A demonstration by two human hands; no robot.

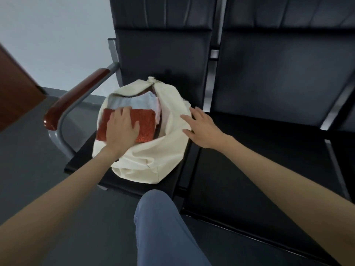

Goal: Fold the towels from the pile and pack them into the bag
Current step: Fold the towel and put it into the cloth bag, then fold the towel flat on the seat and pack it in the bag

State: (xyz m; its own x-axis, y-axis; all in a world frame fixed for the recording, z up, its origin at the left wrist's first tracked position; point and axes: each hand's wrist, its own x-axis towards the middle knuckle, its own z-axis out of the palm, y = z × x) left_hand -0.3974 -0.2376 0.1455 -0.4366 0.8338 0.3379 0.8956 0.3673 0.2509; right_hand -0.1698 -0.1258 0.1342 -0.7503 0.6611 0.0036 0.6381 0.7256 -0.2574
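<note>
Black padded bench seats [269,104] hold a cream canvas bag [153,156]. Left hand [123,129] presses flat-fingered on a folded red towel [146,123] atop its contents; right hand [201,127] steadies the rim, fingers spread. Packing step; next, push it deeper.

The left hand [123,129] hides part of the red towel [146,123].

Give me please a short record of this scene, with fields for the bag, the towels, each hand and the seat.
bag: cream cloth bag, open at the top, on the left seat
towels: folded red towel on top in the opening; light blue towel and pink towel beneath
left hand: left hand flat on the red towel, fingers straight
right hand: right hand open, fingers on the bag's right side
seat: black seat with wooden armrest
</note>
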